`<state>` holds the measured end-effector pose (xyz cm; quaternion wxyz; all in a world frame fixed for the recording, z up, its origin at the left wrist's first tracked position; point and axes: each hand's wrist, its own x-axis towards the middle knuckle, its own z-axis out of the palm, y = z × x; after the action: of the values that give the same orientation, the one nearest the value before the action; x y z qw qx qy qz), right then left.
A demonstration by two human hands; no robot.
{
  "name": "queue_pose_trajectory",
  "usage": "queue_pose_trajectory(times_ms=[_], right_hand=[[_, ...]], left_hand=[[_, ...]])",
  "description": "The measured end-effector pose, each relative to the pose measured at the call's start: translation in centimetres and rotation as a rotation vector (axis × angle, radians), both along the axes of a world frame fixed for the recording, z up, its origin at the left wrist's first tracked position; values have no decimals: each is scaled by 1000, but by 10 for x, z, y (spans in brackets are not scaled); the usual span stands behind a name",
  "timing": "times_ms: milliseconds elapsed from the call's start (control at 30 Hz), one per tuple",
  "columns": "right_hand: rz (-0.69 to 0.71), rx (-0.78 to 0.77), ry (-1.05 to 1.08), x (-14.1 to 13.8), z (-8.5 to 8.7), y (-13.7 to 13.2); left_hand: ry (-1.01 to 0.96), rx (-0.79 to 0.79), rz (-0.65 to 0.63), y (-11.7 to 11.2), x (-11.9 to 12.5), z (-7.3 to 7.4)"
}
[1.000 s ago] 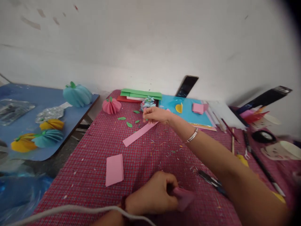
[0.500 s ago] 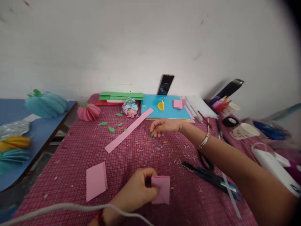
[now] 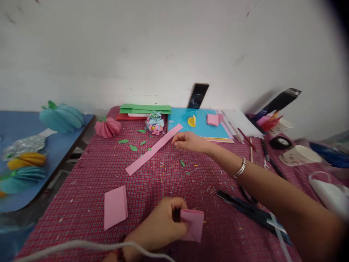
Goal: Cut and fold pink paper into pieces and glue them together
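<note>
My left hand (image 3: 163,223) pinches a small folded square of pink paper (image 3: 194,225) between thumb and fingers, low over the near part of the table. My right hand (image 3: 188,142) hangs above the cloth beside the upper end of a long pink paper strip (image 3: 154,151). Its fingers are loosely curled, with nothing visible in them. Just below it lies a green paper scrap (image 3: 182,163). Another folded pink paper (image 3: 115,208) rests on the cloth left of my left hand. Several green paper leaves (image 3: 133,148) lie left of the strip.
A utility knife (image 3: 253,213) lies beneath my right forearm. A phone (image 3: 198,95) leans on the wall behind a blue folder (image 3: 177,116). Paper cups (image 3: 301,154) stand right; a pink paper pumpkin (image 3: 107,127) sits left. A white cord (image 3: 89,244) crosses the front.
The green scrap at my right fingertips now lies on the cloth below them. My right hand has drawn slightly away from it toward the strip. My left hand keeps the pink paper; the view shifted.
</note>
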<state>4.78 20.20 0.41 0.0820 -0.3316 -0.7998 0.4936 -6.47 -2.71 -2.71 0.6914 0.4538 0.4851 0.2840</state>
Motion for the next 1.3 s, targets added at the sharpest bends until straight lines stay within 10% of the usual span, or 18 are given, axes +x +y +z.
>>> queue_pose_trajectory(times_ms=[467,900,1167,1300], right_hand=[[222,511,-174,-99,-17,-12],[292,328,-106,-109,-8,-8],[-48,-223,313,-30,31,-28],[-202,-358,435,33,36,-56]], left_hand=[[-63,-17,-11,-1,1,-10],[-85,-13,19,2,0,-8],[-393,-121,539,10,-2,-7],[-344,-118,595,9,-4,-8]])
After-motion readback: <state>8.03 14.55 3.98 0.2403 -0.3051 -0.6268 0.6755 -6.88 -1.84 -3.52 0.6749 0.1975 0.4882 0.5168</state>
